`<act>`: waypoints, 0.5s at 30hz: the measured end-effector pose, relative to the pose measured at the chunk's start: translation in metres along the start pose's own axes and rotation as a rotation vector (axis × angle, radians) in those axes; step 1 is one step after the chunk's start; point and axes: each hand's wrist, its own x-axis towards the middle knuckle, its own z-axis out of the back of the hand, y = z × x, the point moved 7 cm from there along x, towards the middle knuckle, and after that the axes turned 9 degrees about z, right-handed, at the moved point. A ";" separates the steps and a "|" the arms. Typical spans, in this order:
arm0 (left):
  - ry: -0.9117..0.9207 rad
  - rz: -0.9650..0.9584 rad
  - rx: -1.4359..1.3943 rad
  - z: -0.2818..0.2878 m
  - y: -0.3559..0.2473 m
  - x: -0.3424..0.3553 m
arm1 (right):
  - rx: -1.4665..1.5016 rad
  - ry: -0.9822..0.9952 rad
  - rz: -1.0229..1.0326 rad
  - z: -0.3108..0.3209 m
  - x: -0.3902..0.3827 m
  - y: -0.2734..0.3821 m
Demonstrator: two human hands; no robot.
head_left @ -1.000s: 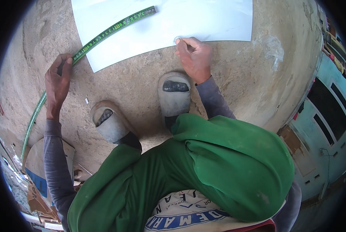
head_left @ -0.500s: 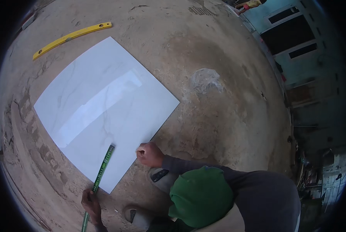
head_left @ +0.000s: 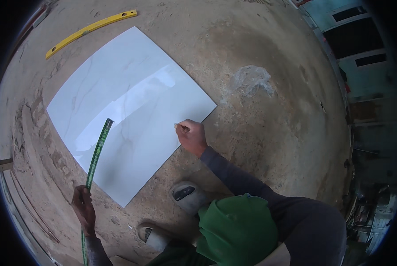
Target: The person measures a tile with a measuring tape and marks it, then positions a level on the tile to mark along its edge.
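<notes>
A large square white tile (head_left: 132, 88) with faint grey veins and a glossy reflection lies on the rough concrete floor (head_left: 273, 133). My left hand (head_left: 84, 208) grips a green tape measure (head_left: 98, 148) just off the tile's lower-left edge; its metal-tipped end reaches over the tile and its other end runs down past the hand. My right hand (head_left: 190, 136) is over the tile near its lower-right edge, fingers closed in a pinch on a small pale object, too small to name.
A yellow spirit level (head_left: 92, 27) lies beyond the tile. Crumpled clear plastic (head_left: 250, 82) sits to its right. My sandalled feet (head_left: 187, 195) are below. Thin rods (head_left: 34, 213) lie at the left. A pale turquoise wall with dark windows (head_left: 349, 37) runs along the right.
The view has widened from a second ago, showing the whole tile and the level. Since then the tape has swung more upright, and my right hand has moved from the edge further onto the tile.
</notes>
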 end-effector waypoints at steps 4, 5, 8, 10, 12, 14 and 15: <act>-0.021 0.013 0.134 0.008 -0.032 0.046 | -0.128 -0.220 -0.174 0.057 0.011 -0.059; -0.027 0.023 0.133 0.014 -0.035 0.059 | -0.245 -0.350 -0.089 0.078 0.010 -0.062; -0.060 -0.027 0.054 0.052 -0.053 0.078 | -0.653 -0.431 -0.053 0.121 -0.004 -0.089; -0.104 -0.004 0.040 0.074 -0.072 0.085 | -0.753 -0.403 -0.106 0.133 -0.017 -0.115; -0.081 -0.005 0.032 0.075 -0.096 0.107 | -0.828 -0.337 -0.047 0.151 -0.022 -0.140; -0.060 -0.028 0.050 0.066 -0.119 0.136 | -0.909 -0.288 0.019 0.162 -0.026 -0.150; -0.082 -0.081 0.102 0.057 -0.135 0.152 | -0.900 -0.302 0.050 0.170 -0.021 -0.150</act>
